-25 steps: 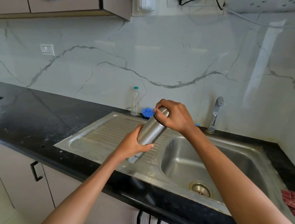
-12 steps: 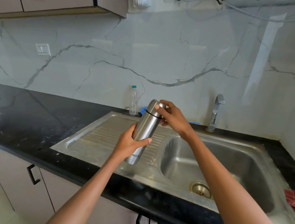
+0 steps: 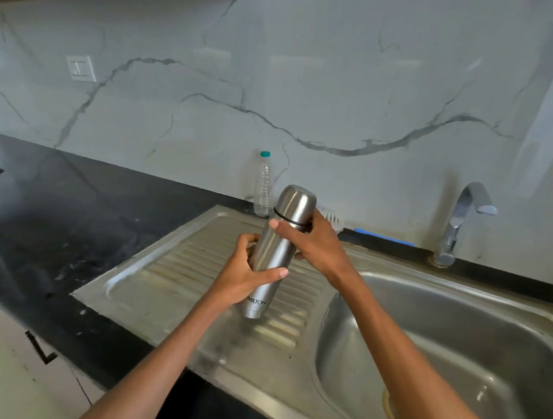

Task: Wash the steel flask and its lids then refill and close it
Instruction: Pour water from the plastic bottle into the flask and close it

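A tall steel flask with its domed steel cap on stands nearly upright over the ribbed drainboard of the steel sink. My left hand grips the flask's body around the middle. My right hand holds it higher up, fingers wrapped just below the black ring under the cap. The flask's base is at or just above the drainboard. The tap stands at the back right, with no water running.
A clear plastic bottle with a teal cap stands against the marble wall behind the flask. A brush with a blue handle lies along the sink's back edge. Black countertop stretches to the left. Cabinet handles sit below.
The flask has swung from tilted to nearly upright. My right hand has slid from covering the cap down to just below it. The view has moved closer and lower.
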`<move>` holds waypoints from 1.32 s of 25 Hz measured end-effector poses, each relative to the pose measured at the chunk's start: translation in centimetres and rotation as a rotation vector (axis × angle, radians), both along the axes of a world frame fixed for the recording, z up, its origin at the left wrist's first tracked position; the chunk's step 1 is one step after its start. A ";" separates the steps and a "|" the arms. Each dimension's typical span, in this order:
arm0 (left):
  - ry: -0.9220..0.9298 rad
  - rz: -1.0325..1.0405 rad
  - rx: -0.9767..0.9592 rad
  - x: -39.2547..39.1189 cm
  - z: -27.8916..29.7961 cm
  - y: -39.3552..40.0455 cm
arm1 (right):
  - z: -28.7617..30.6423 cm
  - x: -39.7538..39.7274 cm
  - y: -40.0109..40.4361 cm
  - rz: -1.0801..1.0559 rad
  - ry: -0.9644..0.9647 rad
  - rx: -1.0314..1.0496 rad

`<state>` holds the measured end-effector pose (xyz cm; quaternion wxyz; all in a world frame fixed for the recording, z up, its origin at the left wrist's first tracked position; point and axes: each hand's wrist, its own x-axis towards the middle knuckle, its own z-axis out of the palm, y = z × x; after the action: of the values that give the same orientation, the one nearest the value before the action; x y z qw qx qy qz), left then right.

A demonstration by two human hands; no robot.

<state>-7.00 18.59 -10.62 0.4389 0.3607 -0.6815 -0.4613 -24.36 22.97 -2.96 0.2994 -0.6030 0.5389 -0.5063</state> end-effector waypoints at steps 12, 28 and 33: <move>-0.101 0.172 0.139 5.3 6.4 -8.2 | 8.2 1.6 -12.1 -0.226 0.290 0.208; -0.419 0.200 0.213 15.1 12.5 -18.2 | 7.9 11.8 -26.8 -0.399 0.206 0.344; -0.456 0.149 0.220 16.2 12.4 -19.7 | 7.0 12.6 -28.3 -0.407 0.219 0.368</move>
<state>9.25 -1.14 1.77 0.2650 0.5502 -0.6801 -0.4056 -11.72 -5.34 4.08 0.2361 -0.4692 0.7606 -0.3816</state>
